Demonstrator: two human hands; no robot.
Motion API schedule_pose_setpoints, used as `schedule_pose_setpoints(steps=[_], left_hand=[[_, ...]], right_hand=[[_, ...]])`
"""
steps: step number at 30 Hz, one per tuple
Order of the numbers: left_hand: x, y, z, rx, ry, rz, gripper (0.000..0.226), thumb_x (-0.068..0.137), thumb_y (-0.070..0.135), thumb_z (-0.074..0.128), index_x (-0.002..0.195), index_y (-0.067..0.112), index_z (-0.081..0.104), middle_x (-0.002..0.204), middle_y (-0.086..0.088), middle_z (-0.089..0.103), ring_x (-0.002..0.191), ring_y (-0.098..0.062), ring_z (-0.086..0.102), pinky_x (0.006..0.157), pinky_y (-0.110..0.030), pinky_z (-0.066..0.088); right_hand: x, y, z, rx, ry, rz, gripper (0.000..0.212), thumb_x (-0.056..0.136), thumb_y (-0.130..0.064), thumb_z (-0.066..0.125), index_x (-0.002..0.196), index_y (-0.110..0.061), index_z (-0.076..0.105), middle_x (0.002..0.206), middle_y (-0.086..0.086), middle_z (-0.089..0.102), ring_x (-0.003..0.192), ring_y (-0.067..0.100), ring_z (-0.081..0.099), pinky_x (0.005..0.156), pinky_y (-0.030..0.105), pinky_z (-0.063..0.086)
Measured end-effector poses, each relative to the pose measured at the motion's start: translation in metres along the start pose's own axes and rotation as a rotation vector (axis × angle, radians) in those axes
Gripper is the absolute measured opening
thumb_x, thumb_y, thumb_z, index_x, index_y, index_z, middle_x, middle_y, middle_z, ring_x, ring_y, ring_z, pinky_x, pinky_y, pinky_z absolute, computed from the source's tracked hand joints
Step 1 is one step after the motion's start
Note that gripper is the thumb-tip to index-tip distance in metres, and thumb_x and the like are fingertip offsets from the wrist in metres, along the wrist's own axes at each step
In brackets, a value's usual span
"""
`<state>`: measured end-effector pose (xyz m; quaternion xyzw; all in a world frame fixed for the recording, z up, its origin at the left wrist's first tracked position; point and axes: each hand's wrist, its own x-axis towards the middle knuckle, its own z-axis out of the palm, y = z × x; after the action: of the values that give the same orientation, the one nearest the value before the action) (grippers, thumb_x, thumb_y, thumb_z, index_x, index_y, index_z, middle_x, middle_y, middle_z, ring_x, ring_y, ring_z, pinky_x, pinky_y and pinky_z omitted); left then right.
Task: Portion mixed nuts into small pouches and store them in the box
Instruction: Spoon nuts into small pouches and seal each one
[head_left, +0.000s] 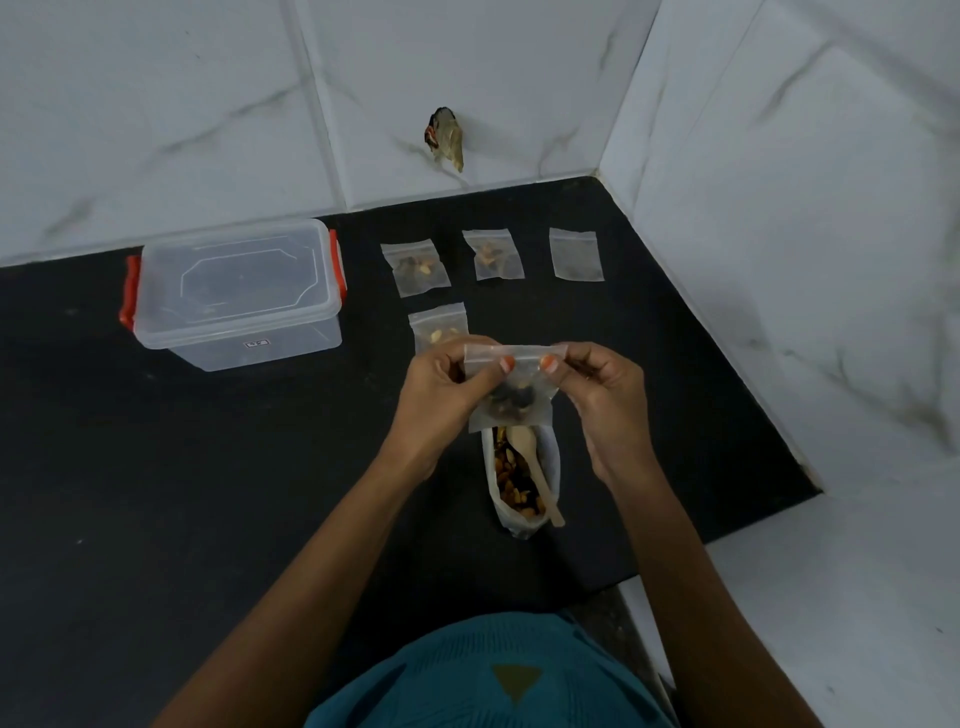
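Above the black stone surface (208, 467), close in front of me, my left hand (447, 387) and my right hand (605, 400) hold a small clear zip pouch (511, 410) by its top strip. My fingers (505, 365) are clamped on that strip. Each orange-nailed thumb presses the near face, and the other fingers curl behind the two upper corners. The pouch hangs upright between my hands, clear of the surface, with a dark clump of nuts sunk to its bottom.

Just below the pouch, a large clear bag of mixed nuts (519, 512) sits open on the surface. A pale wooden spoon (530, 467) lies on the nuts inside it, its handle pointing back toward me.

Just beyond my left hand, a filled clear pouch (439, 325) lies flat, its near edge hidden behind my fingers. Farther back three more lie in a row: a left pouch with nuts (415, 267), a middle pouch with nuts (493, 254), and a right pouch (576, 254) that looks empty.

Well apart to the left, near the wall, stands a clear plastic box (234, 296) with red-orange clasps, its lid on. White marble-veined wall tiles (156, 104) rise behind the surface and along its right side. A small dark scrap (447, 137) clings to the back wall; I cannot tell what it is. My teal top (467, 675) fills the bottom edge.
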<state>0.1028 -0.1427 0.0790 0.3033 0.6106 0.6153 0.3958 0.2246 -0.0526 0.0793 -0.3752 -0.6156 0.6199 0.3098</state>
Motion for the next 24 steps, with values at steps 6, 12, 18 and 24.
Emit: schedule_pose_setpoints(steps=[6,12,18,24], left_hand=[[0.012,0.000,0.001,0.023,-0.039,-0.002,0.020,0.084,0.008,0.059,0.093,0.025,0.062,0.116,0.012,0.051,0.105,-0.002,0.054,0.080,-0.018,0.050],[0.030,-0.005,0.006,-0.038,-0.100,-0.047,0.037,0.067,0.026,0.074,0.099,0.016,0.061,0.112,0.010,0.054,0.104,-0.009,0.057,0.078,-0.022,0.054],[0.057,-0.010,0.017,-0.008,0.013,-0.030,0.012,0.082,0.008,0.062,0.088,0.018,0.062,0.111,-0.001,0.056,0.105,-0.015,0.057,0.085,-0.030,0.053],[0.096,-0.021,0.027,-0.119,0.089,-0.219,0.010,0.084,0.013,0.062,0.091,0.019,0.063,0.098,-0.004,0.067,0.096,-0.016,0.063,0.083,-0.029,0.052]], right_hand=[[0.007,0.001,-0.001,-0.007,0.013,-0.007,0.013,0.083,0.001,0.057,0.088,-0.010,0.064,0.087,-0.001,0.064,0.078,-0.001,0.063,0.068,0.013,0.050],[0.021,0.005,-0.003,-0.016,0.032,0.001,0.013,0.082,0.000,0.059,0.086,-0.011,0.065,0.086,0.000,0.066,0.081,0.004,0.064,0.073,0.018,0.052],[0.046,0.011,-0.005,-0.037,0.036,0.018,0.011,0.082,-0.002,0.061,0.086,-0.011,0.066,0.086,0.000,0.066,0.079,0.003,0.064,0.072,0.018,0.052],[0.095,0.016,-0.006,-0.072,0.074,0.100,0.008,0.084,-0.005,0.060,0.086,-0.008,0.067,0.082,0.003,0.067,0.076,0.006,0.062,0.069,0.016,0.051]])
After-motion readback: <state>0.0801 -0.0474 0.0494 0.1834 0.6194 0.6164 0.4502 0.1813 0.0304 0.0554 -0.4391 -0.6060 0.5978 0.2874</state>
